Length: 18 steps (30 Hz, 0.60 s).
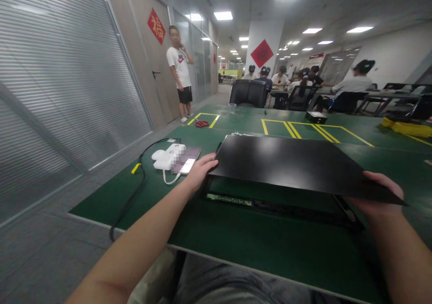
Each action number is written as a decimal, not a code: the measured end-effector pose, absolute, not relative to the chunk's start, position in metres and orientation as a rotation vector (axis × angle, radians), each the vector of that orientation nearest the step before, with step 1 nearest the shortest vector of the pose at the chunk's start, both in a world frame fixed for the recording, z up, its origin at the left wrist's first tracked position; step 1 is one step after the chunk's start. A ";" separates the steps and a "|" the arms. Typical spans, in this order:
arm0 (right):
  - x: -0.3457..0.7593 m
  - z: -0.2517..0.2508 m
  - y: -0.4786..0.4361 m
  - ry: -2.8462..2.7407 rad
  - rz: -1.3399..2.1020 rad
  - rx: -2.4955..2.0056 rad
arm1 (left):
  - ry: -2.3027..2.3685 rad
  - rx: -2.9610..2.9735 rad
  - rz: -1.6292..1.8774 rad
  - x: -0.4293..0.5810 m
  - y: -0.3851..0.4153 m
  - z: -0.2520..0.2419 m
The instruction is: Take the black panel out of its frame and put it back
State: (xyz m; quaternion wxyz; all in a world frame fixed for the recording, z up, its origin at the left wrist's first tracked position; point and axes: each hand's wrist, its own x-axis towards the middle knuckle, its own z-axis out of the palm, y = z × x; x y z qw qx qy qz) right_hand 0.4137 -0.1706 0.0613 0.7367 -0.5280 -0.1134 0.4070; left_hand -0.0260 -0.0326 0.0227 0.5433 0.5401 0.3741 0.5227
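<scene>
A thin, flat black panel (283, 162) spans the space between my two hands, tilted a little above the table. My left hand (201, 171) grips its left edge, fingers on top near the corner. At the right edge, my right hand (383, 194) is closed around the panel, with the thumb side above and most fingers hidden below. Under the panel lies a narrow black frame (290, 209) on the green table (263, 245). A strip of green circuit board (229, 199) shows along the frame's near side. The panel hides the frame's far part.
Left of the panel lie a phone (189, 160), a white charger (165, 160) and a black cable (143, 182). Red scissors (201, 123), a plastic cup (232, 108) and a small box (316, 117) sit farther back. One person (180, 70) stands by the door; several sit beyond.
</scene>
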 end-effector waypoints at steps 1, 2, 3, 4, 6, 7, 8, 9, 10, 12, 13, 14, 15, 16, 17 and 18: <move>0.410 0.064 -0.170 -0.188 0.864 -1.115 | 0.951 1.343 1.234 -0.026 -0.032 0.021; 0.407 0.067 -0.170 -0.149 0.840 -1.078 | 1.000 1.396 1.219 -0.026 -0.031 0.019; 0.404 0.069 -0.170 -0.133 0.821 -1.052 | 1.033 1.439 1.199 -0.026 -0.031 0.018; 0.401 0.070 -0.170 -0.133 0.803 -1.028 | 1.051 1.468 1.185 -0.026 -0.031 0.017; 0.398 0.070 -0.170 -0.144 0.769 -0.990 | 1.065 1.518 1.161 -0.027 -0.031 0.015; 0.398 0.070 -0.170 -0.144 0.744 -0.979 | 1.073 1.554 1.156 -0.027 -0.031 0.015; 0.398 0.069 -0.169 -0.139 0.715 -0.973 | 1.080 1.603 1.153 -0.027 -0.031 0.014; 0.398 0.068 -0.168 -0.138 0.687 -0.962 | 1.083 1.660 1.152 -0.028 -0.031 0.013; 0.399 0.067 -0.168 -0.148 0.661 -0.943 | 1.083 1.723 1.145 -0.028 -0.031 0.012; 0.399 0.067 -0.166 -0.196 0.629 -0.885 | 1.086 1.846 1.113 -0.028 -0.030 0.010; 0.399 0.067 -0.165 -0.220 0.615 -0.854 | 1.091 1.898 1.089 -0.029 -0.030 0.009; 0.399 0.067 -0.163 -0.233 0.599 -0.830 | 1.098 1.939 1.067 -0.029 -0.030 0.008; 0.398 0.067 -0.162 -0.241 0.580 -0.811 | 1.107 1.971 1.048 -0.029 -0.030 0.008; 0.399 0.067 -0.161 -0.243 0.562 -0.799 | 1.114 1.995 1.035 -0.029 -0.030 0.007; 0.400 0.066 -0.159 -0.233 0.539 -0.794 | 1.120 2.015 1.025 -0.030 -0.030 0.007; 0.403 0.064 -0.157 -0.216 0.509 -0.797 | 1.123 2.033 1.016 -0.030 -0.030 0.007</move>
